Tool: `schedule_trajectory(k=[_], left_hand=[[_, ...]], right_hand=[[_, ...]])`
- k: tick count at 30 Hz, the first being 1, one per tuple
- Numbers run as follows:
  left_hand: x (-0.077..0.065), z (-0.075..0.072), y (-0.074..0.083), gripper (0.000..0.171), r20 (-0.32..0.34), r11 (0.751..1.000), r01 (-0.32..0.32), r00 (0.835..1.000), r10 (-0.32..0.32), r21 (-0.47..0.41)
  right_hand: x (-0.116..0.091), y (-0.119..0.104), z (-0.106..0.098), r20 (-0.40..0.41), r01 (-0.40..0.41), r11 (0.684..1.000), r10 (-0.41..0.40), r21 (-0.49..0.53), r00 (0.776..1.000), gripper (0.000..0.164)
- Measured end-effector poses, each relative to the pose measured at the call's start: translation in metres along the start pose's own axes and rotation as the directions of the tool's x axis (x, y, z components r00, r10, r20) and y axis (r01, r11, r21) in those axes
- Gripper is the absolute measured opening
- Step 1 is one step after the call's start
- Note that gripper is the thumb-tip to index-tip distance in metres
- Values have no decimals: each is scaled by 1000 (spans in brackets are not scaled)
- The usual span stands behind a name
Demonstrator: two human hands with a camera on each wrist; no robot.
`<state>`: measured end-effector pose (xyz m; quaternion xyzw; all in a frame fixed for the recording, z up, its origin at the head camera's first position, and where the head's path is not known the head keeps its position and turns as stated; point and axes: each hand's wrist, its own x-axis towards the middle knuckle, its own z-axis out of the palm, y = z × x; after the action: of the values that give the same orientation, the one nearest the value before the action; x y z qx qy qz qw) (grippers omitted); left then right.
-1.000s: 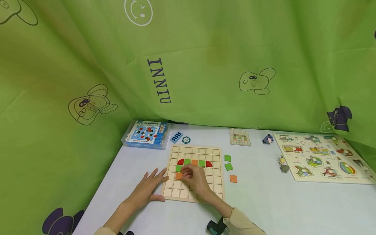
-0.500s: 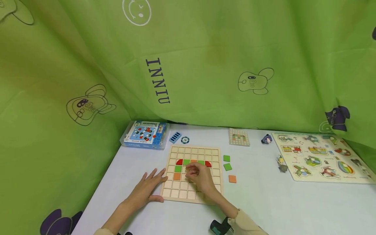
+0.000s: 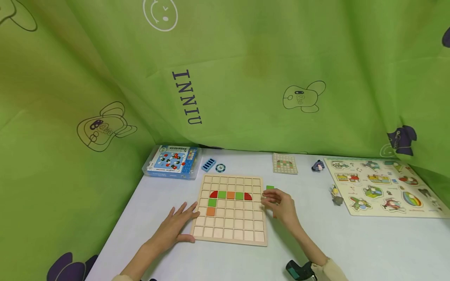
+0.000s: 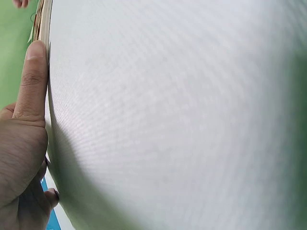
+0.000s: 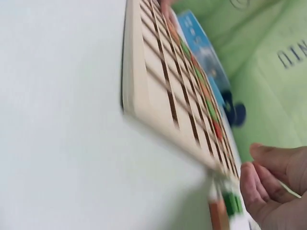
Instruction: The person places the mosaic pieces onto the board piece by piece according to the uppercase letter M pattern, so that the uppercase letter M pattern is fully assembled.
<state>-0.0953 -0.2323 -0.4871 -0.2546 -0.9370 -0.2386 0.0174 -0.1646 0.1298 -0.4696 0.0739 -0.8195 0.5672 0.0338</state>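
A square wooden grid board [image 3: 228, 222] lies on the table. Set in its cells are red quarter-circle pieces [image 3: 247, 196], green square tiles [image 3: 222, 194] and orange square tiles [image 3: 210, 211], forming a row with a short column at its left end. My left hand [image 3: 174, 224] rests flat with spread fingers against the board's left edge. Just past the right edge hovers my right hand [image 3: 283, 208], fingers bent, nothing visible between them. Beneath and beside it lie a loose green tile [image 3: 270, 187] and an orange tile [image 5: 218, 213], partly covered in the head view.
Behind the board are a clear plastic box [image 3: 172, 162], a blue striped block [image 3: 209, 164], a round chip [image 3: 220, 168] and a pattern card [image 3: 284, 163]. Farther right sit small figurines [image 3: 318, 166] and a picture puzzle board [image 3: 379, 189]. Green cloth [image 3: 239, 97] hangs behind.
My right hand has left the column of tiles in the grid and moved right, over the loose tiles. My left hand stays at the board's edge.
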Motion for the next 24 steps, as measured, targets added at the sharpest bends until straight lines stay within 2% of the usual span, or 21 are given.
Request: schedule_trajectory(k=[3, 8, 12, 15, 18, 24], left_hand=[[0, -1, 1, 75, -13, 1000, -8, 1000, 8, 5], [-1, -2, 1, 75, -13, 1000, 0, 1000, 0, 10], [-1, -3, 0, 75, 4, 1000, 13, 1000, -13, 5], [-1, -2, 0, 75, 22, 1000, 25, 999, -25, 0], [-1, -2, 0, 75, 31, 1000, 30, 999, -30, 5], [0, -2, 1, 75, 28, 1000, 27, 999, -27, 4]], right_hand=[[-1, 10, -24, -9, 6, 1000, -6, -26, 1000, 29], [4, 32, -52, 48, 127, 991, -125, -41, 991, 30], [14, 45, -60, 173, 230, 973, -229, 13, 958, 32], [21, 51, -60, 258, 262, 964, -265, 46, 929, 33], [27, 54, -58, 305, 274, 962, -264, 10, 915, 33], [34, 55, -55, 324, 238, 966, -195, -98, 926, 30]])
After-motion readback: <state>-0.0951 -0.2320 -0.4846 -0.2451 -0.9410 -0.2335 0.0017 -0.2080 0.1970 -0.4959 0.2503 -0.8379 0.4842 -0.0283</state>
